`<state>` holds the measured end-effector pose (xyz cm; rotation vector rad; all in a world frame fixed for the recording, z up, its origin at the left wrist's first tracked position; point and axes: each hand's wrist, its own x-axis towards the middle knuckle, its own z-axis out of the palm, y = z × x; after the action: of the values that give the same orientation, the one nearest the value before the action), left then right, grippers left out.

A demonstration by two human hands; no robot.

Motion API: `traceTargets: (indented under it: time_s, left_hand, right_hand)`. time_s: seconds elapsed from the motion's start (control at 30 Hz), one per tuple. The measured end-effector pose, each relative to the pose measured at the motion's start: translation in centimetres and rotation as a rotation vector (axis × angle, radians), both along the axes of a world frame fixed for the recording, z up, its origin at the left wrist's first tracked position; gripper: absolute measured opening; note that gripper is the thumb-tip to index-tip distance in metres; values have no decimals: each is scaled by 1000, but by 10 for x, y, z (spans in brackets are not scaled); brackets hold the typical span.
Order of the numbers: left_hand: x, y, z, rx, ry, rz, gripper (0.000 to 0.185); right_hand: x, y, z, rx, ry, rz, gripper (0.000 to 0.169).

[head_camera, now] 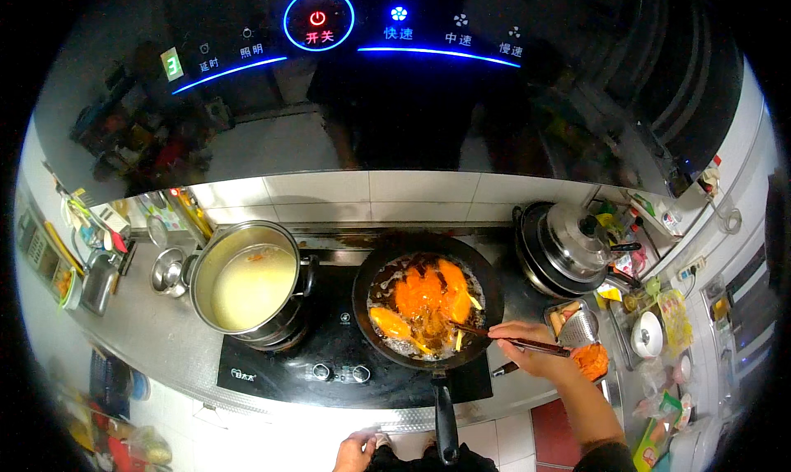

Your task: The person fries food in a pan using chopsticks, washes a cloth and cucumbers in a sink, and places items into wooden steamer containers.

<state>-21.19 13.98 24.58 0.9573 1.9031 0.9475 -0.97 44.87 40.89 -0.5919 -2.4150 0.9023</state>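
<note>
My right hand (525, 345) grips dark wooden chopsticks (547, 347). Their tips reach into the black wok (364, 302), where orange-coated pieces of food (423, 290) sit in bubbling oil. A few pale yellow strips (459, 341) float near the wok's right side. The wok rests on a black glass cooktop (327, 361), its long handle (445, 419) pointing toward me. Below the counter's front edge, left of that handle, is my left hand (355, 452). It is partly cut off by the frame, its fingers loosely bent, and I see nothing in it.
A tall steel pot (204, 311) of pale yellow liquid stands on the left burner. Stacked pans with a lid (571, 243) are at the back right. Beside my right forearm lie a perforated skimmer (579, 328) and an orange-coated piece (590, 361). A black range hood (395, 126) overhangs everything.
</note>
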Motion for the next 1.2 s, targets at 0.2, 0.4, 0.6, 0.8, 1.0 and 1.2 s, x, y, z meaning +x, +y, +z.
traceTargets:
  time_s: [0.2, 0.4, 0.6, 0.8, 1.0, 1.2]
  left_hand:
    - [1, 0, -6, -17, -98, -1, 29]
    - [2, 2, -6, -32, -100, -16, 30]
    - [5, -1, -13, -6, -140, 21, 29]
    - [5, -1, -13, 0, -63, 8, 29]
    - [3, 5, -16, 13, -23, -14, 26]
    - [1, 8, -15, -11, -16, -18, 22]
  right_hand:
    - [-1, 11, 4, -49, 11, 218, 25]
    - [-14, 24, -5, 25, -55, 254, 20]
    - [-27, 30, -2, 92, -91, 181, 11]
    - [-28, 26, 8, 59, -210, 147, 12]
    - [-26, 25, 6, 30, -215, 95, 13]
    - [-22, 22, 13, 147, -168, 43, 14]
